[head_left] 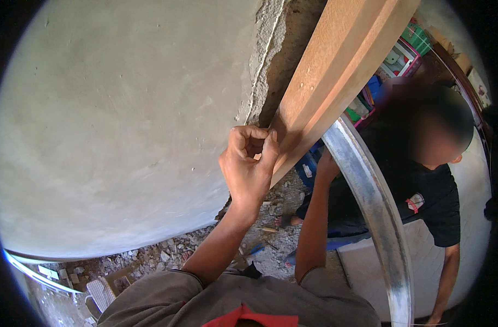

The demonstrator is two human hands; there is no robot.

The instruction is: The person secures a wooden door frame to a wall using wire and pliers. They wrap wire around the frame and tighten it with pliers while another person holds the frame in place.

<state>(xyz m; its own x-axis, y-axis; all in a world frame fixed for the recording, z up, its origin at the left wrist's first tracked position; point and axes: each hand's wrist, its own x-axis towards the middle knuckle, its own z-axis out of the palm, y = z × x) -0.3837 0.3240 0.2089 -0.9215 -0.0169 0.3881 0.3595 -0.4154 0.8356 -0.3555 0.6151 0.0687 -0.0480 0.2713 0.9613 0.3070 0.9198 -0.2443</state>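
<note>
My left hand [249,163] is closed in a pinch, thumb and forefinger pressed together at the edge of a wooden door or window frame [328,71]. Whatever is between the fingertips is too small to make out. Just above the hand, a thin white line, perhaps a string [266,54], runs along the rough broken edge of the grey plastered wall [123,109]. My right hand [327,165] is raised behind the wooden frame, next to a long metal bar [377,201]; its fingers are hidden.
Close on the right is another person in a dark shirt [445,210], one arm hanging down. Rubble [167,253] lies along the wall's foot. Behind the frame stand a green crate [417,38] and other coloured containers. A pale panel [369,267] is at the lower right.
</note>
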